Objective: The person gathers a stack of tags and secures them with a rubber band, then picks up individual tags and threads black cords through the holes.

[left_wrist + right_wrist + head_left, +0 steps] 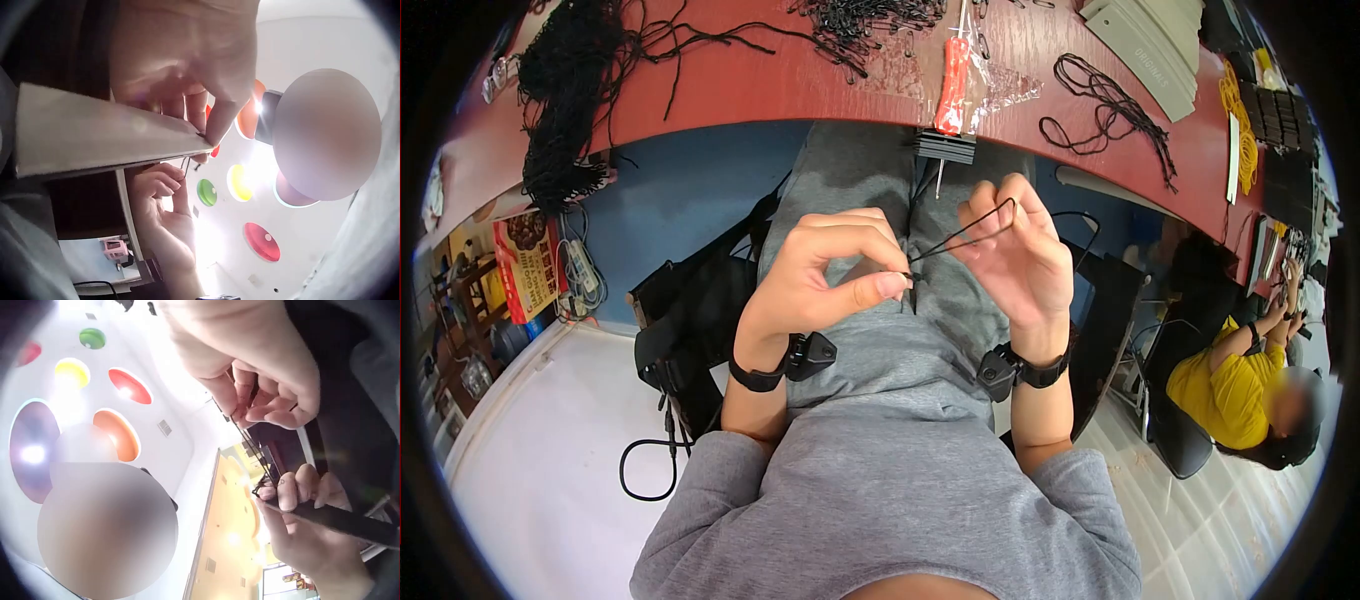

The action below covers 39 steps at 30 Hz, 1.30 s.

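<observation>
In the head view a thin black cord loop [960, 240] is stretched between the two hands above the lap. My left hand [820, 265] pinches its knotted end between thumb and index finger. Farther right and slightly higher, my right hand [1025, 255] pinches the other end of the loop. A long flat strip [106, 137] meets the left fingertips, looking pale in the left wrist view and dark in the right wrist view; I cannot tell whether the left fingers hold it. Beyond the hands, a thin metal hook [940, 180] points down from the table edge.
A red-handled tool [953, 85] lies under clear film on the red table [730, 85], above a black ribbed block [945, 148]. Around it are black cord bundles [570, 100], a pile of black loops [870, 20], loose cords [1105, 110] and a grey box [1140, 50]. Another person [1230, 390] sits right.
</observation>
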Each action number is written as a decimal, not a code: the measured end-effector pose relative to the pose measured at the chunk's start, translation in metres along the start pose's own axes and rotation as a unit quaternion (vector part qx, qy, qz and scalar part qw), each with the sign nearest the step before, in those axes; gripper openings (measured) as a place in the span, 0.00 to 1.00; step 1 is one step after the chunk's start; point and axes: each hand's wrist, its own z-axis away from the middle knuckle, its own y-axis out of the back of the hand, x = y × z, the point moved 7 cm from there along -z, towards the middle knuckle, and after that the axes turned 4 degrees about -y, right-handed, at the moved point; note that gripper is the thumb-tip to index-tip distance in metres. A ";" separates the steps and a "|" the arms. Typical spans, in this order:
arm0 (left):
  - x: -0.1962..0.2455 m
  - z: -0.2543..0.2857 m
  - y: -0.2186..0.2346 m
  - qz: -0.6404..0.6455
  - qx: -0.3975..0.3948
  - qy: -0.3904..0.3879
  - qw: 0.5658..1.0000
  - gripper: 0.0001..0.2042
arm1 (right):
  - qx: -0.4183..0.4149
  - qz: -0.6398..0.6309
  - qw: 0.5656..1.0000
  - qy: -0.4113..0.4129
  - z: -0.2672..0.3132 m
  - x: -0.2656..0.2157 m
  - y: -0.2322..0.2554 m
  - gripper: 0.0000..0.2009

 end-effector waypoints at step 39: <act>-0.004 -0.005 -0.010 0.009 0.054 0.008 0.998 0.05 | 0.035 0.058 0.993 0.101 0.023 -0.053 -0.034 0.11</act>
